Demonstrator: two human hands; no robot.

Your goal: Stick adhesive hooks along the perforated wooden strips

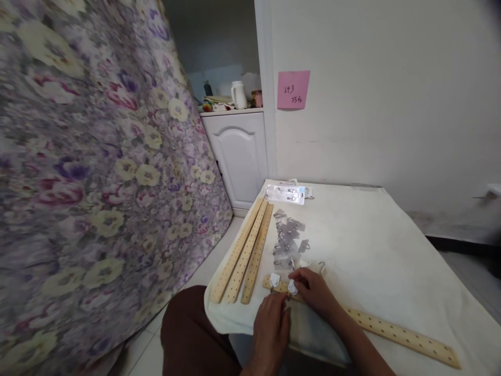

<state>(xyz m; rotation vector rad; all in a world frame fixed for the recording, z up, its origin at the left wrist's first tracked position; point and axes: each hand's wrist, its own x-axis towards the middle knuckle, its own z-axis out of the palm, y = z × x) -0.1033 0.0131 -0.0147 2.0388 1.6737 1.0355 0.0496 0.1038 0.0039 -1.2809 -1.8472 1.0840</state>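
Observation:
In front of me a wooden strip with rows of holes lies across the near part of the table, partly covered by my arm. A white hook sits on its left part, between my hands. The thumb and fingers of my right hand are closed on this hook from above. My left hand has its fingertips closed at the hook's lower end, by the strip's near edge. Just left of it, another white hook rests on the strip. Fingers partly hide the contact.
Several clear-backed metal hooks lie in a cluster beyond my hands. Three more perforated wooden strips lie along the table's left side. A clear plastic package is at the far edge of the cloth-covered table. A floral curtain hangs left.

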